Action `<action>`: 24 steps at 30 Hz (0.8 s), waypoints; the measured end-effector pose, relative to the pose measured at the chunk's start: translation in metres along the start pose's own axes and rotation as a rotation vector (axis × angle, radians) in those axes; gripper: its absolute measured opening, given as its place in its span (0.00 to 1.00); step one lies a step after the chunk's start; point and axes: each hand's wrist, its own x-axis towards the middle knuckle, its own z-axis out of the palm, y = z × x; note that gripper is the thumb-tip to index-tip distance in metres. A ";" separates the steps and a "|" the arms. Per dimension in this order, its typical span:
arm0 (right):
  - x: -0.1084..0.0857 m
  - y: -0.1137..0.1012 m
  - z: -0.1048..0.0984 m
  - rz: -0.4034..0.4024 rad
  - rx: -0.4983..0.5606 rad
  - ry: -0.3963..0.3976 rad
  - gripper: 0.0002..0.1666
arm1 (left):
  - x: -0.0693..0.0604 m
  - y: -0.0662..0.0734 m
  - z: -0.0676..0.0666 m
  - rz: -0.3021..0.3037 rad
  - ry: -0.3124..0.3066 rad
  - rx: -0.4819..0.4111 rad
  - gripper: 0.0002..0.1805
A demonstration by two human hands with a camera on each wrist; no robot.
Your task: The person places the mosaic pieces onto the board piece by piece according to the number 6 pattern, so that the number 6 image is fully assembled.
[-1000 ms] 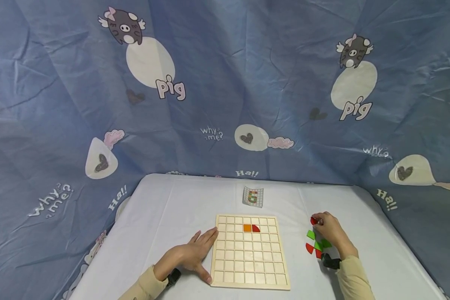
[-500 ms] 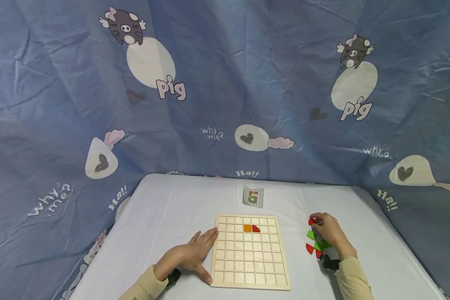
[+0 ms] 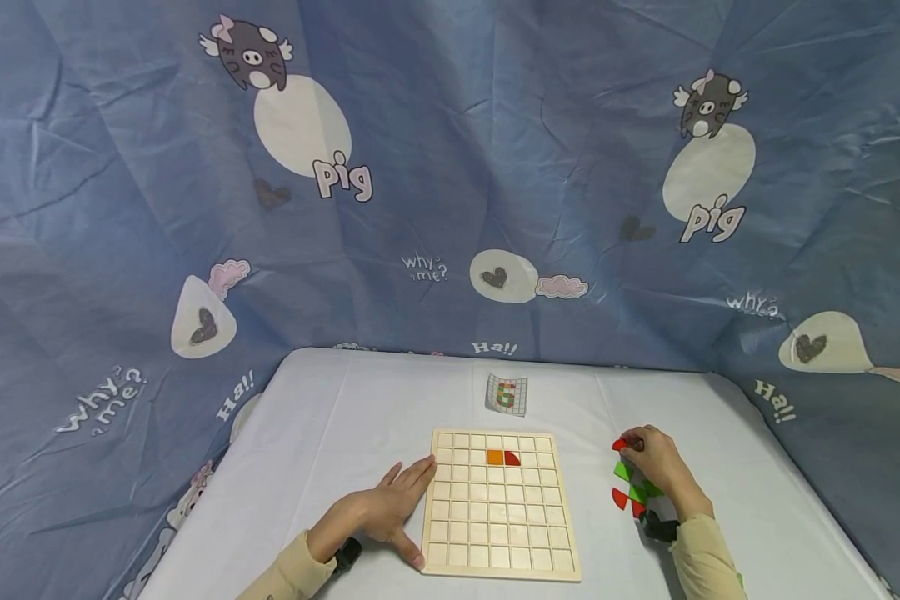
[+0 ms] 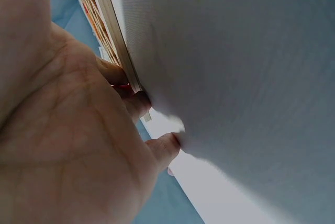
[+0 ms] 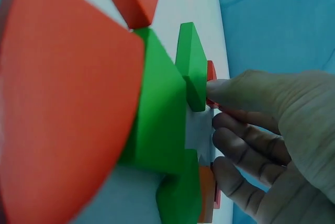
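Pinching red quarter-circle tile (image 3: 618,446) in narrowed fingers of right hand (image 3: 658,461), lower right of head view; best to lift by edges, clear of nearby green tile (image 3: 623,472), while steadying wooden grid board (image 3: 498,531), lower centre, with outstretched left hand (image 3: 393,506).

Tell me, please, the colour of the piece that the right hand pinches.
Red. The piece in the right hand shows best in the head view.

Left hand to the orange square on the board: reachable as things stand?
Likely yes: the left hand rests at the left edge of the board, and no other piece lies between it and the orange square, which shows uncovered.
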 end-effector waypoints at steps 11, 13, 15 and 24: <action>0.002 -0.001 0.001 0.046 0.007 0.013 0.17 | 0.001 0.000 0.001 -0.004 0.002 0.007 0.77; 0.003 -0.001 0.001 0.060 0.011 0.009 0.18 | 0.000 0.000 0.001 -0.005 0.002 0.006 0.77; 0.003 0.000 0.002 0.066 0.017 0.005 0.19 | 0.000 0.000 0.001 -0.007 0.002 0.007 0.77; 0.001 -0.008 0.001 0.020 0.010 0.002 0.18 | 0.002 -0.002 0.002 -0.007 -0.004 0.008 0.77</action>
